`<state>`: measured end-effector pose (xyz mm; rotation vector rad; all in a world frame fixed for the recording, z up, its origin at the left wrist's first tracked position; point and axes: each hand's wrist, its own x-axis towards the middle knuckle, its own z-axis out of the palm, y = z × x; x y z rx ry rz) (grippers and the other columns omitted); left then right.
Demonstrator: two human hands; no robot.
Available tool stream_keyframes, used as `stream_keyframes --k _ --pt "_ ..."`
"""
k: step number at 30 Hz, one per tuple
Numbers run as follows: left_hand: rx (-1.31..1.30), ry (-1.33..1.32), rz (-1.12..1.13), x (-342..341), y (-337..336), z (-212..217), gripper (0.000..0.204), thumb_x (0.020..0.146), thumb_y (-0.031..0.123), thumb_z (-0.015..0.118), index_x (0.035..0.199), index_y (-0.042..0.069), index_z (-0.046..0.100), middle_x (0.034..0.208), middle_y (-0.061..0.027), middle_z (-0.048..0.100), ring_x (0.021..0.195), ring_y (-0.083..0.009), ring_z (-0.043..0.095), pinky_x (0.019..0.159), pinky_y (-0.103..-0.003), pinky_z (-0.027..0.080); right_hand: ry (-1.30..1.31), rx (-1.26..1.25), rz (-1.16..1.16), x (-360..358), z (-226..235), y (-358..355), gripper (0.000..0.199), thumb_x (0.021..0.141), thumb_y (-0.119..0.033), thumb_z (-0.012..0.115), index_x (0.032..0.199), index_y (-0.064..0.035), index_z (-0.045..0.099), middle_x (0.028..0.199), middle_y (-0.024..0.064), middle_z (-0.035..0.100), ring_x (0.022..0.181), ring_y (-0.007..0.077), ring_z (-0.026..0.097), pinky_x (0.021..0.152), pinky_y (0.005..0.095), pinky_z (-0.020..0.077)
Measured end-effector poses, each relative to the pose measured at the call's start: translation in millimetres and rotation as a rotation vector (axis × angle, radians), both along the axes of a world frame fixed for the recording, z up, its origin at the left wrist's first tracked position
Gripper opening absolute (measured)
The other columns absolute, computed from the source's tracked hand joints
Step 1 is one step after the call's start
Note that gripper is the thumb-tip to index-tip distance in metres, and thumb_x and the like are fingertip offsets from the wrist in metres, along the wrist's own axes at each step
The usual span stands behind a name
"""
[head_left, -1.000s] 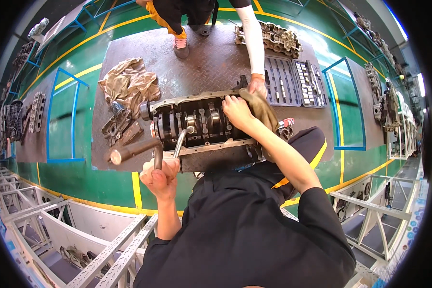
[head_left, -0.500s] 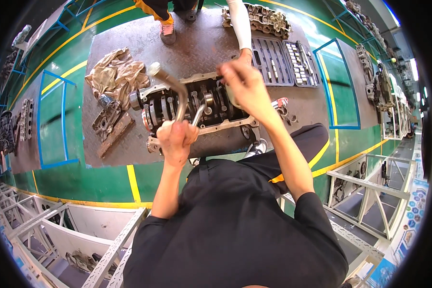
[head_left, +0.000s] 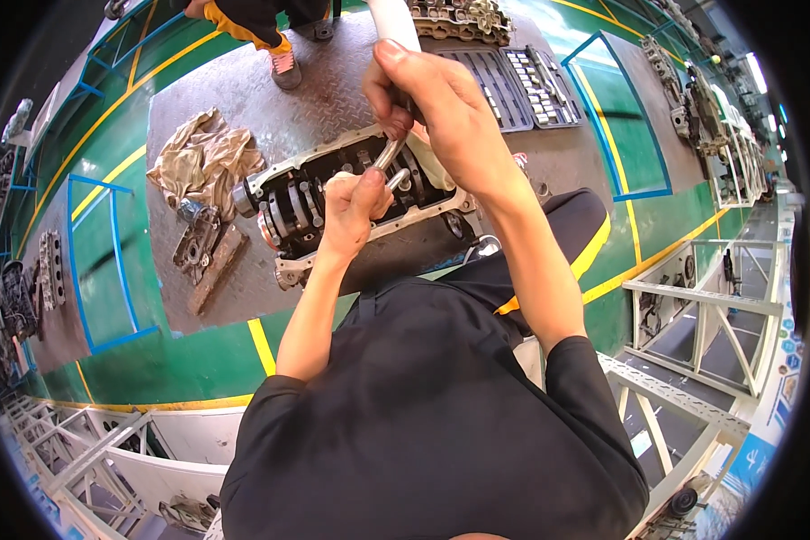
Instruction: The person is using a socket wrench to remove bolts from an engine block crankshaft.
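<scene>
A: Location of crank-shaped wrench (head_left: 386,159)?

B: Above engine block (head_left: 297,202), toward upper middle of view. Bent shaft, with one arm slanting down among bearing caps; exact seat too small to tell.

A: Grip?

B: Left hand (head_left: 346,209): closed, fist wrapped around bent shaft, just over block. Right hand (head_left: 445,112): higher, fingers curled around upper end of same wrench; fingertips partly hidden.

A: Neighbours of block?

B: To the left, crumpled tan cloth (head_left: 209,160), near block corner; below cloth, metal casting (head_left: 196,247) and rusty bar (head_left: 218,274), side by side. To the right, beyond right forearm, open socket case (head_left: 477,65). At far side, cylinder head (head_left: 463,22) and co-worker's white sleeve (head_left: 394,22), lower end hidden behind right hand.

A: Edges and room?

B: Broad stretch of tread-plate desk (head_left: 324,94) showing between cloth, co-worker's shoe (head_left: 284,70) and block. Left desk edge well apart from block; near edge partly covered by black shirt (head_left: 432,396). Tighter on right: trouser knee (head_left: 562,229) near block end.
</scene>
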<state>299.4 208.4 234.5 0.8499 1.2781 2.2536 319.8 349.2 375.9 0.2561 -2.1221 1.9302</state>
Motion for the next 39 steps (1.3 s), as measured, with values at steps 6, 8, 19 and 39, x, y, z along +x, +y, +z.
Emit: stream_keyframes --k 6,8,19,39 --pt "-0.053 0.019 -0.027 -11 5 -5 0.058 0.101 0.034 0.048 0.054 0.007 0.029 0.049 0.0025 0.025 0.043 -0.0086 0.020 0.044 -0.029 0.015 -0.119 0.060 -0.015 -1 -10 16 0.052 0.101 -0.046 0.035 0.076 -0.0034 0.053 0.069 0.0036 0.052 0.064 0.0112 0.048 0.064 0.0259 0.0400" --pt "-0.135 0.047 -0.033 -10 9 -1 0.059 0.102 0.035 0.047 0.053 0.007 0.032 0.048 0.0024 0.029 0.042 -0.0093 0.025 0.043 -0.029 0.018 -0.128 -0.374 0.159 -12 -11 31 0.059 0.101 -0.051 0.033 0.085 -0.0014 0.059 0.078 0.0084 0.060 0.071 0.0132 0.056 0.071 0.0264 0.0458" --pt "-0.269 0.327 0.078 16 5 4 0.055 0.099 0.039 0.050 0.058 0.002 0.045 0.052 -0.0017 0.028 0.043 -0.0120 0.031 0.044 -0.030 0.024 -0.283 1.234 0.236 -90 -216 65 0.027 0.081 -0.003 0.060 0.107 -0.0015 0.068 0.094 0.0194 0.069 0.090 0.0365 0.066 0.082 0.0418 0.0524" --pt "-0.275 0.073 -0.085 -10 22 8 0.065 0.099 0.049 0.047 0.053 0.007 0.029 0.049 0.0014 0.027 0.046 -0.0100 0.026 0.046 -0.029 0.017 -0.010 -0.055 -0.140 6 2 29 0.043 0.101 -0.032 0.045 0.072 -0.0025 0.052 0.062 -0.0018 0.045 0.060 0.0077 0.041 0.058 0.0249 0.0340"
